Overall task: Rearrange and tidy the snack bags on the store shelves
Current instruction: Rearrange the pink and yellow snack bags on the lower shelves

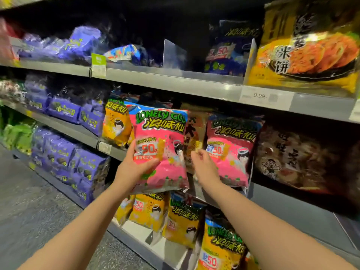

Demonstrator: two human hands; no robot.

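Note:
My left hand [134, 166] grips a pink Lonely God snack bag [165, 137] by its lower left side, holding it upright in front of the middle shelf [81, 131]. To the right of that bag, my right hand [203, 164] is raised with fingers loosely curled, fingertips close to a brown-orange bag [195, 131] standing behind; whether it touches is unclear. A second pink Lonely God bag [230, 149] stands on the middle shelf just right of my right hand. An orange Lonely God bag [116, 125] stands to the left.
Purple snack bags [64, 110] fill the left of all three shelves. Several orange Lonely God bags [183, 219] sit on the bottom shelf. A large yellow rice-cracker bag [303, 51] and a dark blue bag [228, 51] sit on the top shelf; a dark brown bag [303, 158] far right.

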